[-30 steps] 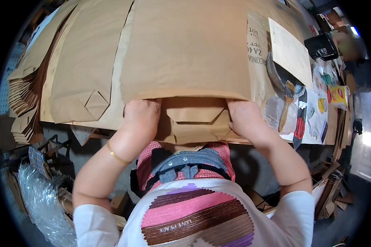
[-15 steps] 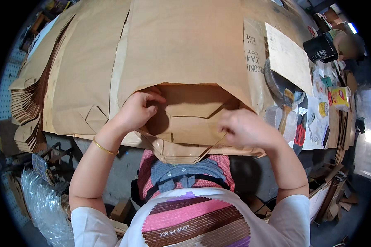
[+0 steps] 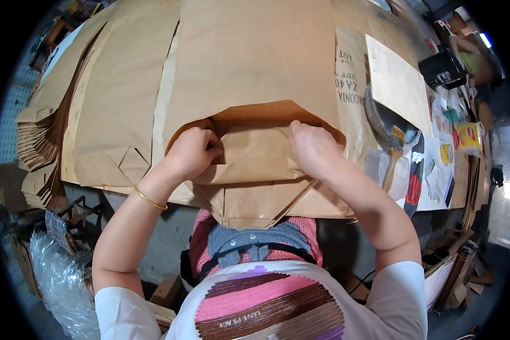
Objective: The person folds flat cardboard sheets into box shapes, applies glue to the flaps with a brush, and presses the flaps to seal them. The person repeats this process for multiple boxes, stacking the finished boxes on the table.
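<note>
A large brown kraft paper bag (image 3: 255, 62) lies flat with its near end spread into a wide opening toward me. My left hand (image 3: 196, 151) is at the left corner of this opening, its curled fingers closed on the folded paper there. At the right corner my right hand (image 3: 316, 146) has its fingers bent down over the paper edge, gripping it. Between the hands the inner panel of the bag shows, with a creased flap along its lower side. The fingertips of both hands are partly hidden. Below the opening, folded bag ends (image 3: 249, 204) jut over the table edge.
Left of the bag lie another paper bag (image 3: 116, 113) and a fanned stack of bags (image 3: 42, 136). On the right are a brush (image 3: 394, 156), a basin (image 3: 377, 113), red-handled scissors (image 3: 413, 187) and a white board (image 3: 396, 79). Another person (image 3: 476, 62) stands at the far right.
The bag's opening has widened, with its upper edge lifted and the inner flap folded up lower down. My right hand moved slightly left and up onto the paper; my left hand shifted a little down.
</note>
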Motion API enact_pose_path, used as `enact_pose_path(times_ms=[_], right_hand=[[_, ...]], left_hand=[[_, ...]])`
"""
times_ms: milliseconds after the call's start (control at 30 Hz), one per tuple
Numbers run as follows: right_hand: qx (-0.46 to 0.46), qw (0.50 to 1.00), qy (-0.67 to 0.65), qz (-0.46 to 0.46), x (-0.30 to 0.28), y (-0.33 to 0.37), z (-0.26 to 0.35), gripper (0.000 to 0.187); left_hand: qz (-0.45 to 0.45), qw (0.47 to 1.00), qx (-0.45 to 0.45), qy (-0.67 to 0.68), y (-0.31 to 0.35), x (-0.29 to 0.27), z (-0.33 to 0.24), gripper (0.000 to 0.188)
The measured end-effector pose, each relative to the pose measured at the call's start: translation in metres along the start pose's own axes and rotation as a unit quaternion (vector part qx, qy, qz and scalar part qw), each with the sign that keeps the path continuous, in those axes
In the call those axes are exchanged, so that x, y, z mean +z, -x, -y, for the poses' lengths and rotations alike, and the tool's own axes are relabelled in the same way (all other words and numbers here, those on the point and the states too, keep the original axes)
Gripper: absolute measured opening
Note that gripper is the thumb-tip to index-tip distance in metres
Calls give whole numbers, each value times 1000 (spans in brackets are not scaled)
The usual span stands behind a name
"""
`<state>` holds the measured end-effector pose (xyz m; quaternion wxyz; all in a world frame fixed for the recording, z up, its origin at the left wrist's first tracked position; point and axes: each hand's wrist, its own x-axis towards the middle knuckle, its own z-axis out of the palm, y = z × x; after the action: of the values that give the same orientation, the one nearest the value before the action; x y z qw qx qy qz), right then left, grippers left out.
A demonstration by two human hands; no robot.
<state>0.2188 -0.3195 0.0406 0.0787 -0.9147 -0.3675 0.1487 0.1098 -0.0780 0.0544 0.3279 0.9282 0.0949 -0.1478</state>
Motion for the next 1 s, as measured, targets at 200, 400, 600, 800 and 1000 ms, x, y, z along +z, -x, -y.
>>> enact_pose_path(times_ms=[200, 400, 600, 800, 1000], right_hand=[[-156, 967, -110, -170, -9, 32, -17, 17], [-29, 964, 138, -227, -46, 146, -104, 35], [-42, 959, 165, -225, -34, 185, -163, 32], [213, 855, -288, -376, -64, 109, -209, 15], [238, 814, -379, -370, -78, 108, -235, 19]], left_hand=[[-50, 996, 44, -57, -15, 9, 1, 20], [90, 994, 62, -28, 7, -14, -20, 46], [45, 931, 119, -342, 36, 26, -28, 54], [29, 934, 89, -345, 45, 4, -52, 68], [-44, 974, 19, -220, 47, 0, -71, 108]])
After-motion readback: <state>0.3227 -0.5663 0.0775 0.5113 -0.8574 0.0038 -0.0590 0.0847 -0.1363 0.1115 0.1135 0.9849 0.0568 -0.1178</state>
